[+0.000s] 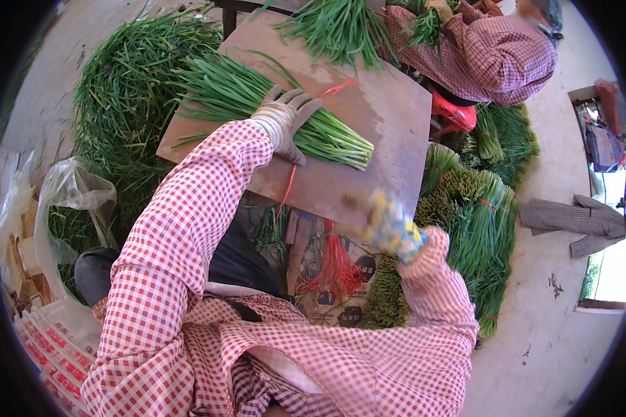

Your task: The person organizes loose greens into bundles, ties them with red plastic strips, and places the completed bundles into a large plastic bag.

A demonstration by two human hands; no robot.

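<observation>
A bundle of garlic chives (236,90), with long green leaves and pale cut ends, lies across the brown board (396,118). My left hand (285,121), in a grey glove, spans the bundle's middle, with fingers over the far side and thumb at the near side. Beneath the bundle runs a red tie (289,184); its other end shows beyond the chives. Smeared by motion, my right hand (389,226) is over the board's near right edge, in a dark glove with a blue-and-yellow patterned cuff. Its fingers cannot be made out.
Loose chives (129,83) are heaped at the left, and another pile (337,28) covers the board's far end. Red ties (334,264) hang at the near edge. Tied bundles (476,208) stand at the right. A co-worker (494,52) sits at the far right, holding chives.
</observation>
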